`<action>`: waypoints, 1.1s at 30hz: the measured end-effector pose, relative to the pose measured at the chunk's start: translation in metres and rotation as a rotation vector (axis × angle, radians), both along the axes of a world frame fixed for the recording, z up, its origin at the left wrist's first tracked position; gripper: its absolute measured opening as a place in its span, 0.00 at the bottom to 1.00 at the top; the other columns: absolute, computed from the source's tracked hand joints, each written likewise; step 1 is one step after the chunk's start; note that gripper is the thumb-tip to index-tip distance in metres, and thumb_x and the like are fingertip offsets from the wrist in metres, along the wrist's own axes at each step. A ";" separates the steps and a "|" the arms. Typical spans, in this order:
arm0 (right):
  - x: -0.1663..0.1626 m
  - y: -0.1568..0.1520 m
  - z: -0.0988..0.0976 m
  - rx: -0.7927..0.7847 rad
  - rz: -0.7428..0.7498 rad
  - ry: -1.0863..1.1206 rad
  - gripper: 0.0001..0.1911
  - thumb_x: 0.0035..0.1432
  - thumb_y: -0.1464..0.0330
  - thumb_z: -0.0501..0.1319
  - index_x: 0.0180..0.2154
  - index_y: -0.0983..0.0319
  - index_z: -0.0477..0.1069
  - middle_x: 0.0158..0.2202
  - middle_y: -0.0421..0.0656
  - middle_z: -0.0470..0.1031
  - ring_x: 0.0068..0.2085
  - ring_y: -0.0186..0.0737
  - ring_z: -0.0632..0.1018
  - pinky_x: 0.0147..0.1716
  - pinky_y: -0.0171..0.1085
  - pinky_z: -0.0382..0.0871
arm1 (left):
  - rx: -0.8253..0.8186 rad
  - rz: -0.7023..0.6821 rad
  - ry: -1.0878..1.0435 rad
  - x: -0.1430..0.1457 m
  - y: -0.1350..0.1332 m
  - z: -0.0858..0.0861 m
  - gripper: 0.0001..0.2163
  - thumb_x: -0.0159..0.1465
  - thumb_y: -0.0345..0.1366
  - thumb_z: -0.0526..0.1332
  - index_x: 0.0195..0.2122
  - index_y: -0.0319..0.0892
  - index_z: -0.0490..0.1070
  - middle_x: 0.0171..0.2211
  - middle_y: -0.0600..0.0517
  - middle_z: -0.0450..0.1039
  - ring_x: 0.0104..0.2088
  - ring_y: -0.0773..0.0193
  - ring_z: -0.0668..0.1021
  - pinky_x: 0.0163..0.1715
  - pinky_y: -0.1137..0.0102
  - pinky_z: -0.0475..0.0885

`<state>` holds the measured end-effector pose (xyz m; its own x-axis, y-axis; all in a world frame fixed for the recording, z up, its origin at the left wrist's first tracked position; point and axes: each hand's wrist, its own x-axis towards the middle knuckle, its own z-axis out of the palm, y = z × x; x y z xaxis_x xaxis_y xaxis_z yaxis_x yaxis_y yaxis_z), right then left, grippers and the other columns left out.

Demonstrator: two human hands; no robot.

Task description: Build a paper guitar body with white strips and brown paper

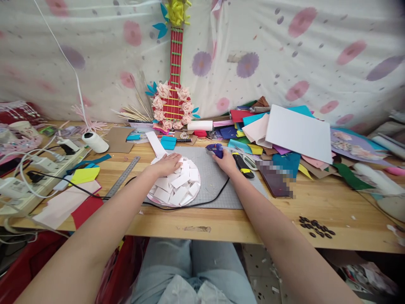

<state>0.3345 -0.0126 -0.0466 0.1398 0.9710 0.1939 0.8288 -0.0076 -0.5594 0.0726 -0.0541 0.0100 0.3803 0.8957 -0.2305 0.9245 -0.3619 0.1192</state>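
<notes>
My left hand (169, 163) lies flat, fingers stretched out, on the top edge of a round disc covered with overlapping white paper pieces (177, 185). The disc rests on a grey cutting mat (218, 185). My right hand (225, 159) is closed around a blue glue gun (215, 149) at the far edge of the mat. The gun's black cord (202, 202) curves back round the front of the disc. A long white paper strip (156, 144) lies just beyond my left hand.
A yellow-black cutter (242, 165), a dark phone (276, 182) and a heap of coloured paper sheets (284, 135) lie right. A metal ruler (124, 176), power strip (38, 173) and thread spool (95, 142) lie left. A paper guitar (172, 97) leans on the backdrop. Dark beads (316, 228) sit near the front edge.
</notes>
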 end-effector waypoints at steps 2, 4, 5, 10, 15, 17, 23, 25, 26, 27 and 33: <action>0.000 -0.014 0.000 0.091 -0.046 -0.039 0.21 0.52 0.57 0.60 0.43 0.65 0.66 0.42 0.52 0.72 0.46 0.49 0.71 0.44 0.42 0.63 | 0.005 -0.006 -0.005 0.000 0.001 -0.001 0.23 0.67 0.41 0.39 0.62 0.41 0.50 0.65 0.44 0.47 0.65 0.59 0.49 0.62 0.56 0.45; -0.002 -0.033 -0.001 0.199 -0.091 -0.093 0.16 0.53 0.60 0.60 0.39 0.65 0.66 0.41 0.52 0.71 0.46 0.50 0.69 0.45 0.44 0.62 | 0.014 -0.015 -0.016 -0.001 0.002 -0.003 0.24 0.67 0.41 0.39 0.62 0.39 0.50 0.65 0.43 0.47 0.65 0.58 0.50 0.61 0.56 0.45; -0.005 -0.042 0.000 0.250 -0.086 -0.113 0.14 0.54 0.61 0.59 0.37 0.64 0.66 0.40 0.52 0.71 0.45 0.49 0.69 0.45 0.44 0.62 | 0.019 -0.019 -0.021 -0.001 0.003 -0.004 0.24 0.67 0.41 0.39 0.62 0.38 0.50 0.65 0.43 0.47 0.65 0.58 0.50 0.61 0.56 0.46; -0.042 -0.066 0.013 0.304 0.194 -0.034 0.08 0.57 0.64 0.55 0.34 0.62 0.67 0.37 0.48 0.73 0.41 0.44 0.71 0.43 0.40 0.63 | 0.023 -0.014 -0.010 -0.003 0.006 -0.009 0.25 0.67 0.42 0.39 0.62 0.37 0.48 0.65 0.43 0.46 0.65 0.58 0.49 0.61 0.56 0.45; -0.086 -0.040 0.029 0.149 0.516 0.102 0.09 0.58 0.67 0.55 0.40 0.59 0.70 0.45 0.42 0.74 0.48 0.38 0.72 0.49 0.38 0.62 | 0.046 -0.023 -0.005 -0.001 0.004 -0.009 0.25 0.67 0.42 0.38 0.62 0.36 0.48 0.65 0.43 0.47 0.65 0.58 0.50 0.61 0.55 0.45; -0.096 -0.030 0.029 0.078 0.555 0.089 0.10 0.58 0.67 0.56 0.42 0.58 0.70 0.46 0.41 0.75 0.48 0.38 0.73 0.50 0.38 0.62 | 0.050 -0.020 -0.010 -0.001 0.003 -0.009 0.25 0.67 0.43 0.38 0.62 0.36 0.49 0.65 0.43 0.48 0.65 0.58 0.50 0.61 0.56 0.45; -0.101 -0.025 0.027 0.023 0.564 -0.062 0.11 0.59 0.67 0.54 0.42 0.57 0.71 0.45 0.41 0.76 0.46 0.39 0.75 0.45 0.36 0.64 | 0.059 -0.013 -0.030 -0.002 0.007 -0.014 0.25 0.67 0.44 0.38 0.62 0.37 0.50 0.65 0.43 0.48 0.65 0.58 0.50 0.61 0.56 0.45; -0.101 -0.027 0.031 0.018 0.560 -0.134 0.11 0.59 0.67 0.53 0.42 0.57 0.71 0.44 0.41 0.76 0.45 0.40 0.75 0.43 0.36 0.65 | 0.051 0.005 -0.030 -0.002 0.007 -0.014 0.25 0.67 0.43 0.38 0.62 0.37 0.49 0.65 0.43 0.47 0.65 0.58 0.50 0.61 0.57 0.45; -0.102 -0.027 0.033 0.014 0.559 -0.170 0.11 0.59 0.67 0.53 0.42 0.57 0.71 0.44 0.42 0.77 0.44 0.41 0.75 0.42 0.37 0.65 | 0.050 0.010 -0.029 -0.001 0.007 -0.014 0.25 0.67 0.43 0.39 0.62 0.37 0.49 0.65 0.43 0.47 0.65 0.58 0.50 0.61 0.57 0.44; -0.102 -0.028 0.036 0.011 0.559 -0.201 0.12 0.59 0.67 0.53 0.43 0.57 0.71 0.43 0.42 0.77 0.44 0.41 0.76 0.41 0.37 0.65 | 0.050 0.009 -0.027 -0.001 0.007 -0.014 0.25 0.67 0.42 0.39 0.62 0.37 0.49 0.65 0.43 0.47 0.65 0.59 0.50 0.62 0.58 0.44; -0.102 -0.028 0.040 0.009 0.587 -0.239 0.14 0.60 0.65 0.53 0.46 0.58 0.70 0.44 0.43 0.77 0.44 0.41 0.76 0.41 0.36 0.65 | 0.049 0.004 -0.044 -0.001 0.006 -0.013 0.25 0.67 0.42 0.38 0.62 0.36 0.50 0.65 0.42 0.48 0.64 0.58 0.52 0.61 0.56 0.45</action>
<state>0.2329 -0.0410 -0.0068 -0.4638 0.8708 0.1629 0.7953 0.4903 -0.3566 0.0715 -0.0480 -0.0028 0.3857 0.9070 -0.1693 0.9202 -0.3649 0.1415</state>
